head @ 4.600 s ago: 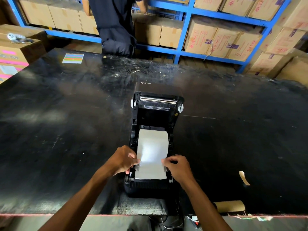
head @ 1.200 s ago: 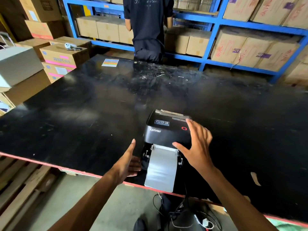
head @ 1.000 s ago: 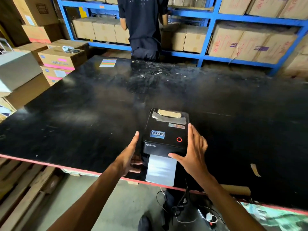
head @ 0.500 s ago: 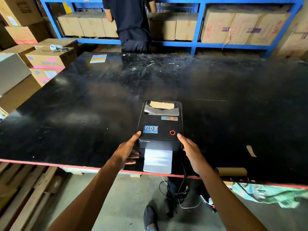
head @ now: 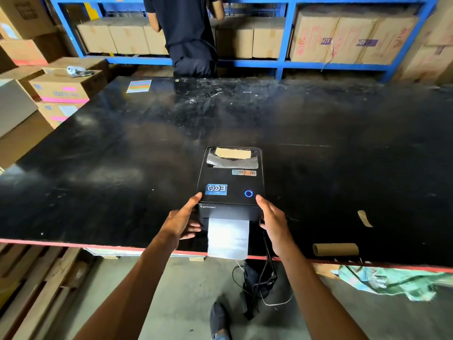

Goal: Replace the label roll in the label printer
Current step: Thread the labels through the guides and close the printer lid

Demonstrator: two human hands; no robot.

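The black label printer (head: 231,182) sits near the front edge of the black table (head: 122,155), its lid down and a blue ring lit on top. A white strip of label paper (head: 228,238) hangs out of its front slot over the table edge. My left hand (head: 182,220) grips the printer's front left corner, thumb on top. My right hand (head: 274,223) holds the front right corner the same way. An empty brown cardboard core (head: 335,249) lies on the table to the right.
A person in dark clothes (head: 188,33) stands at the far side, facing blue shelves (head: 282,62) of cartons. Boxes (head: 66,87) are stacked at the left. Cables (head: 264,278) hang below the printer. A coloured sheet (head: 139,86) and a paper scrap (head: 364,218) lie on the table.
The lid, open earlier with the roll exposed, has been lowered and pressed shut. Both hands moved to the printer's front corners. The indicator ring turned from red to blue.
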